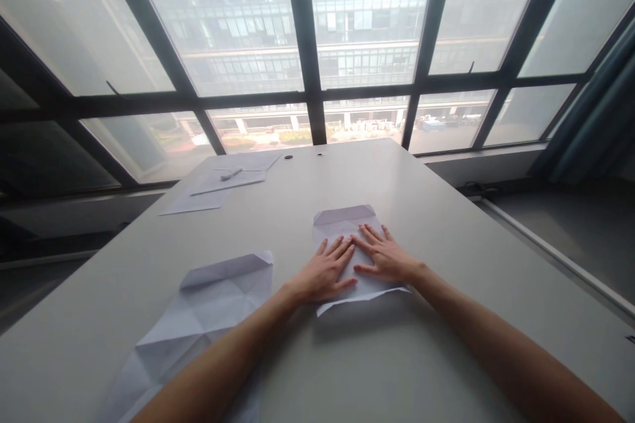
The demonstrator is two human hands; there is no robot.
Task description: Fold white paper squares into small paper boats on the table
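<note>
A creased sheet of white paper (342, 217) lies on the table in front of me, its far corners folded in and its near edge curling up a little. My left hand (327, 271) rests flat on the left part of this sheet, fingers stretched out. On the right part, my right hand (381, 254) is pressed down palm first with its fingers spread. The fingertips of both hands come close together near the middle. A second, larger white paper (218, 297) with several crossing creases and a folded far edge lies to the left, partly hidden under my left forearm.
The white table (446, 264) stretches away toward tall windows (367, 13). At its far left lie flat papers (198, 200) with a white pen-like object (231, 174) on top. Two round dark spots sit near the far edge. A blue curtain (585, 119) hangs at the right.
</note>
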